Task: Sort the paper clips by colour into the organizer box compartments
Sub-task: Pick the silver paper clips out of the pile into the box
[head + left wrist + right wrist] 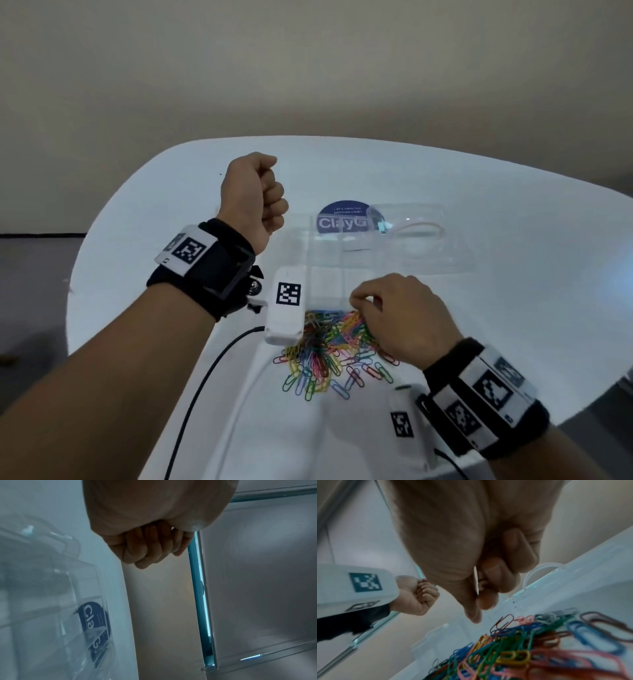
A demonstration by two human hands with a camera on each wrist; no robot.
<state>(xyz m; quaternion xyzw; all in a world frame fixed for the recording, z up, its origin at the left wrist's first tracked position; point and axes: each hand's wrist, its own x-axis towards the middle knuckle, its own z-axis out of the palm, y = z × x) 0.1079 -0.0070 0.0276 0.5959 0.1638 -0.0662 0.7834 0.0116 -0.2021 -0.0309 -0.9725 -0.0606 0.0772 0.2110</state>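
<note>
A heap of coloured paper clips (325, 349) lies on the white table (513, 308), just in front of the clear organizer box (325, 263). My right hand (359, 303) hovers over the far right part of the heap with its fingers curled and fingertips close together. The right wrist view shows the same curled hand (486, 592) above the clips (522, 649), with no clip visible in it. My left hand (270, 202) is a closed fist held up to the left of the box. In the left wrist view the fist (150, 550) holds nothing I can see, beside the box (51, 588).
The box's clear lid (421, 236) lies open to the back right. A round blue sticker (342, 219) shows through the plastic. A black cable (205, 377) runs across the near left of the table. The table's curved edge (78, 274) is on the left.
</note>
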